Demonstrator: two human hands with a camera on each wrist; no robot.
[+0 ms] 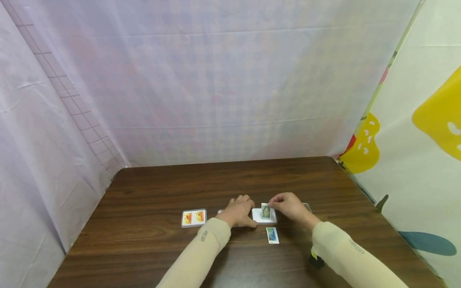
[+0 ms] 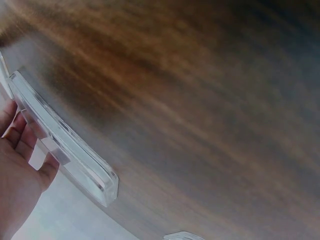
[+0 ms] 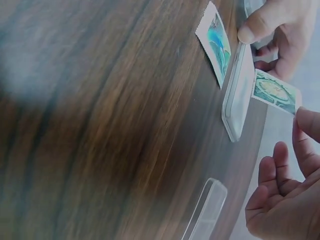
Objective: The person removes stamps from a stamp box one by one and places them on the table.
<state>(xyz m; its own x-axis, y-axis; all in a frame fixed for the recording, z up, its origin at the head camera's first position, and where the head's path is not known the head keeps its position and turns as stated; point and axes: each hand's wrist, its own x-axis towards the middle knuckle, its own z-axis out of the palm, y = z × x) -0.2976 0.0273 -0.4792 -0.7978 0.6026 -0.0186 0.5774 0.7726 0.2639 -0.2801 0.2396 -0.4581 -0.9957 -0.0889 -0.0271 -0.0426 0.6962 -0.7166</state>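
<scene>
A green-and-white postage stamp (image 1: 265,211) with perforated edges stands upright over a shallow clear case with a white inside (image 1: 256,216). My right hand (image 1: 289,207) pinches that stamp by its upper corner between thumb and index finger; its other fingers are loosely bent in the right wrist view. At the case's left end, my left hand (image 1: 238,212) holds the rim, thumb on the near side and fingers on the far side. A blue-green stamp (image 1: 272,235) lies flat on the table just in front of the case.
Left of my hands lies a clear case with two orange stamps (image 1: 193,218). Another clear case (image 2: 65,145) is partly hidden beneath my left hand, and one more (image 3: 209,207) lies behind my right wrist. A small black object (image 1: 316,262) sits by my right sleeve on the brown table (image 1: 151,192).
</scene>
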